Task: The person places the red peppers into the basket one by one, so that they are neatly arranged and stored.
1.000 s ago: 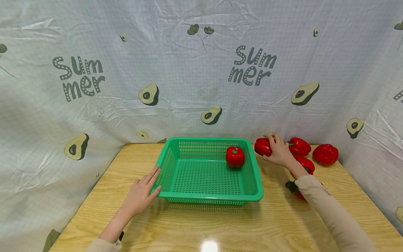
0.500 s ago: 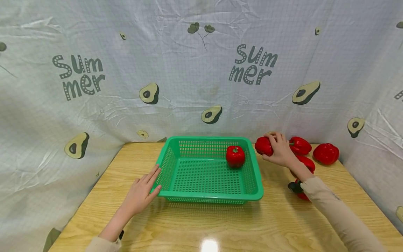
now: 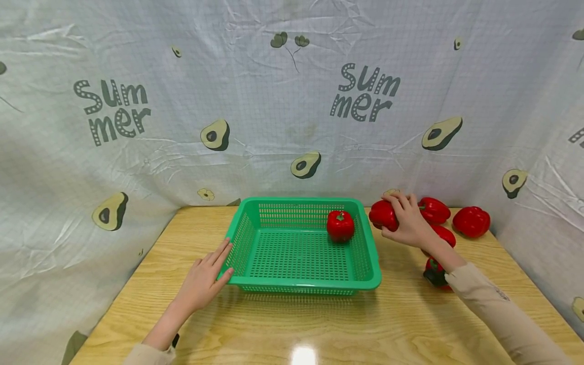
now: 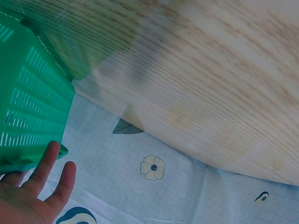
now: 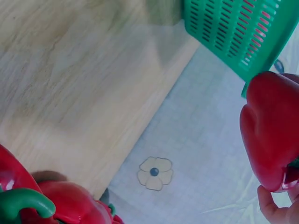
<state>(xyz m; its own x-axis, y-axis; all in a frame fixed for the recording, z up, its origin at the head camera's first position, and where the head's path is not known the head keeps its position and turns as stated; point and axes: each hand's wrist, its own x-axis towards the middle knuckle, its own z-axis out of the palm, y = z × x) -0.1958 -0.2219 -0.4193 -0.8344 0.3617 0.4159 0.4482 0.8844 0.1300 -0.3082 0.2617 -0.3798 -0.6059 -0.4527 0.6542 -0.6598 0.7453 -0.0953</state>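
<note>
R hand (image 3: 408,223) has fingers curled round a red pepper (image 3: 383,215), thumb low on the near side, other fingers over the top; pepper sticks out to the L of the fingertips, just beside the basket's R rim in the head view, can't tell if touching. R wrist view shows its bulging, lobed side w/ a bit of green at the pic edge. L hand (image 3: 201,284) has fingers spread, thumb well apart, fingertips on the L rim of the green basket (image 3: 305,285). Basket: plastic, rectangular, slotted walls, mesh-like floor, solid lip; holds 1 upright pepper (image 3: 340,227), green stem up, nr the back R corner. 4 more on the bench to the R: back pepper (image 3: 434,210) lying on its side, far-R pepper (image 3: 472,222), middle pepper (image 3: 446,235) partly behind the R forearm, and near pepper (image 3: 435,271) w/ a dark green patch, partly hidden by the beige R sleeve (image 3: 497,309). All glossy, smooth skins. Bench (image 3: 274,329) is pale wood-grain; wrinkled whitish cloth (image 3: 264,91) behind, avocado prints + "summer" lettering.
</note>
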